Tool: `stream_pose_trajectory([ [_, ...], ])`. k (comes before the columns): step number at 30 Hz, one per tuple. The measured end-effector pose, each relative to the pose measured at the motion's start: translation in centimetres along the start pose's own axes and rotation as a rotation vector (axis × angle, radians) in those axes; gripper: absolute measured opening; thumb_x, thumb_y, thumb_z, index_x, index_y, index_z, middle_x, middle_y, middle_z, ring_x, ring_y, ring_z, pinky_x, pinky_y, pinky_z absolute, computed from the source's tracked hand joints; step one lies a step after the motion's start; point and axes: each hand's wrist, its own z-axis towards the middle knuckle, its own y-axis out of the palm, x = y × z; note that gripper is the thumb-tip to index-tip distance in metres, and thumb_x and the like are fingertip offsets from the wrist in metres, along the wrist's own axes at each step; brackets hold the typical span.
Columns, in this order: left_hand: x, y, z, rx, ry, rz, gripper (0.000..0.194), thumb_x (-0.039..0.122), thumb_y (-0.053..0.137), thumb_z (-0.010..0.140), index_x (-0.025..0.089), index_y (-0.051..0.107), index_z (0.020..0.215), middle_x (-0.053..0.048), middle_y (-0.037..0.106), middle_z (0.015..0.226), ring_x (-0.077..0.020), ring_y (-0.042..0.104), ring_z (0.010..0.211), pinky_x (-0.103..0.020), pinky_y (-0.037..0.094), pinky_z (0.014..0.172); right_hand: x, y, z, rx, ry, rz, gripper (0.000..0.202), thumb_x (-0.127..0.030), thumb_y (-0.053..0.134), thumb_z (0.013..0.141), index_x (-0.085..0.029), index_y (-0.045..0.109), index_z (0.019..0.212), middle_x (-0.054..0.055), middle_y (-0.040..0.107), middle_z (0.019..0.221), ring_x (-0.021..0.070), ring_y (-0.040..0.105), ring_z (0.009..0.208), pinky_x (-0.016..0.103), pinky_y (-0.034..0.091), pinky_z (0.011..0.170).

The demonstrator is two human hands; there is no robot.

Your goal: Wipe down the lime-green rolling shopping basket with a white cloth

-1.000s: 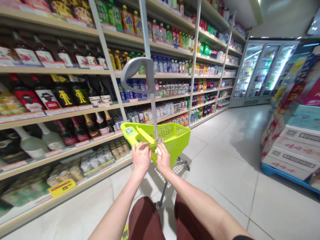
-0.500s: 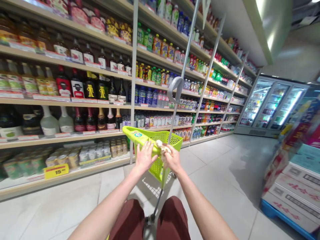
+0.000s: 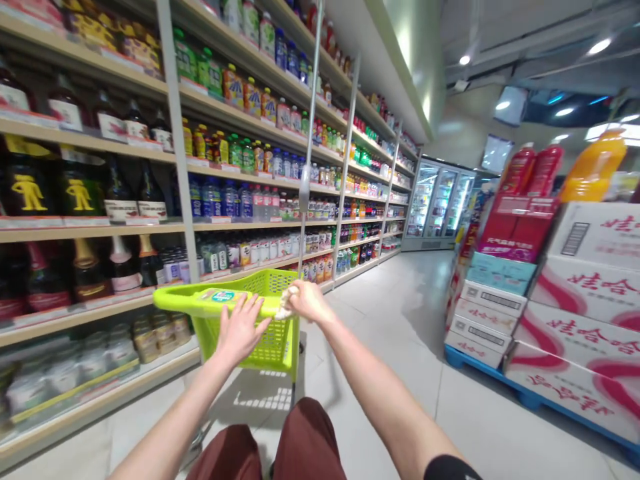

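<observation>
A lime-green shopping cart (image 3: 215, 340) stands in front of my knees, its handle panel bearing a round blue-green label. My left hand (image 3: 242, 328) lies on the near side of that panel, fingers stretched out and slightly spread. At the panel's right end, my right hand (image 3: 309, 300) is closed around a crumpled whitish cloth (image 3: 287, 305), pressed against the green plastic. Behind the cart's rim rises a thin metal pole (image 3: 311, 107) with a grey part midway; its lower end is hidden.
Shelves (image 3: 100, 230) of bottles and cans run along the left. On the right, cartons (image 3: 575, 333) are stacked on a blue pallet (image 3: 530, 399), with large bottles on top. A tiled aisle (image 3: 380, 313) leads back to glass-door fridges (image 3: 440, 200).
The view has swung right, bringing the carton stack further in. The cart has turned, so its handle sits more crosswise. Both hands stay at the handle, the right still holding the cloth.
</observation>
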Motion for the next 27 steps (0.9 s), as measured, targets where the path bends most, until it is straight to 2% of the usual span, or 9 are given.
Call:
stream_pose_trajectory([
  [4,0.7,0.2,0.2,-0.037,0.098,0.008,0.045,0.034,0.035,0.081,0.018,0.045,0.121,-0.009,0.047,0.129,-0.0256,0.033,0.125,-0.053,0.021,0.101,-0.1,3.4,-1.3,0.191,-0.225,-0.275,0.027,-0.012,0.049,0.071,-0.020,0.057,0.095,0.006,0.057,0.103,0.0175,0.050,0.100,0.032,0.041,0.087],
  [6,0.3,0.1,0.3,-0.043,0.129,0.022,0.047,0.031,0.035,0.080,0.012,0.044,0.122,-0.011,0.045,0.130,-0.0253,0.033,0.125,-0.049,0.022,0.101,0.4,4.4,-2.6,0.221,-0.271,-0.369,0.038,-0.027,0.055,0.073,-0.021,0.051,0.110,0.008,0.045,0.124,0.0223,0.038,0.115,0.042,0.032,0.097],
  [8,-0.4,0.2,0.3,-0.007,0.070,0.054,0.051,0.032,0.034,0.079,0.008,0.042,0.123,-0.015,0.042,0.131,-0.0274,0.032,0.125,-0.051,0.023,0.100,1.4,4.3,-3.8,0.227,-0.262,-0.426,0.054,-0.037,0.058,0.071,-0.023,0.042,0.121,0.008,0.031,0.136,0.0268,0.026,0.124,0.050,0.022,0.100],
  [10,-0.9,0.2,0.3,0.015,0.015,0.080,0.053,0.033,0.034,0.079,0.006,0.040,0.124,-0.017,0.041,0.132,-0.0293,0.030,0.125,-0.053,0.022,0.099,2.9,3.5,-4.2,0.218,-0.222,-0.437,0.060,-0.034,0.059,0.071,-0.025,0.037,0.126,0.008,0.026,0.139,0.0276,0.021,0.127,0.053,0.020,0.100],
  [13,-0.8,0.0,0.2,-0.021,0.012,0.095,0.055,0.033,0.036,0.078,0.007,0.036,0.127,-0.016,0.039,0.134,-0.0289,0.028,0.126,-0.052,0.022,0.099,4.8,2.4,-3.5,0.222,-0.192,-0.396,0.061,-0.020,0.058,0.068,-0.023,0.039,0.126,0.009,0.028,0.137,0.0242,0.025,0.125,0.045,0.025,0.100],
  [18,0.1,-0.5,0.2,-0.099,-0.039,0.126,0.058,0.032,0.040,0.076,0.008,0.033,0.128,-0.014,0.035,0.137,-0.0275,0.026,0.128,-0.049,0.024,0.100,4.2,4.8,-2.0,0.174,-0.335,-0.384,0.052,-0.008,0.050,0.069,-0.020,0.047,0.120,0.009,0.038,0.131,0.0195,0.030,0.123,0.037,0.026,0.102],
  [21,0.2,-1.0,0.1,-0.117,-0.041,0.139,0.057,0.028,0.039,0.075,0.009,0.033,0.128,-0.014,0.034,0.137,-0.0265,0.026,0.128,-0.051,0.023,0.100,2.6,6.3,-2.5,0.098,-0.448,-0.425,0.050,-0.018,0.054,0.072,-0.021,0.046,0.122,0.009,0.035,0.134,0.0228,0.028,0.124,0.041,0.025,0.101],
  [24,0.2,-1.6,-0.3,-0.121,-0.016,0.141,0.055,0.027,0.038,0.075,0.010,0.034,0.128,-0.013,0.034,0.137,-0.0260,0.027,0.128,-0.054,0.020,0.101,2.4,6.2,-3.4,0.119,-0.452,-0.469,0.048,-0.035,0.052,0.078,-0.023,0.044,0.124,0.009,0.031,0.138,0.0281,0.023,0.126,0.051,0.023,0.099],
  [27,-0.1,-2.1,-0.5,-0.112,0.034,0.120,0.053,0.030,0.038,0.077,0.013,0.036,0.127,-0.011,0.037,0.136,-0.0246,0.029,0.127,-0.053,0.018,0.103,3.8,5.0,-3.8,0.180,-0.404,-0.508,0.039,-0.030,0.043,0.085,-0.024,0.045,0.123,0.009,0.033,0.137,0.0272,0.025,0.126,0.050,0.025,0.098],
])
